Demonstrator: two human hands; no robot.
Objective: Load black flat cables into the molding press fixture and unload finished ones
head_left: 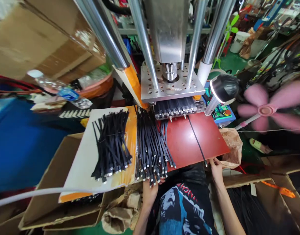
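Note:
My left hand [150,194] is at the front edge of the work surface, beneath the plug ends of a loose pile of black cables [152,140]; most of its fingers are hidden. At the front right edge of the red board [189,143], my right hand [216,169] has its fingers curled, their tips close beside the plug of a single black cable [197,138]. That cable runs straight back to a black slotted fixture [175,108] under the press plate [172,93]. Whether the right fingers grip the plug or the board's edge is unclear. Another cable bundle [112,143] lies farther left.
A white board [82,156] with orange tape carries the left bundle. Steel press columns [103,36] rise behind. A lamp [223,86], control box [223,114] and pink fan [266,110] stand right. Cardboard boxes [59,166] sit below the surface.

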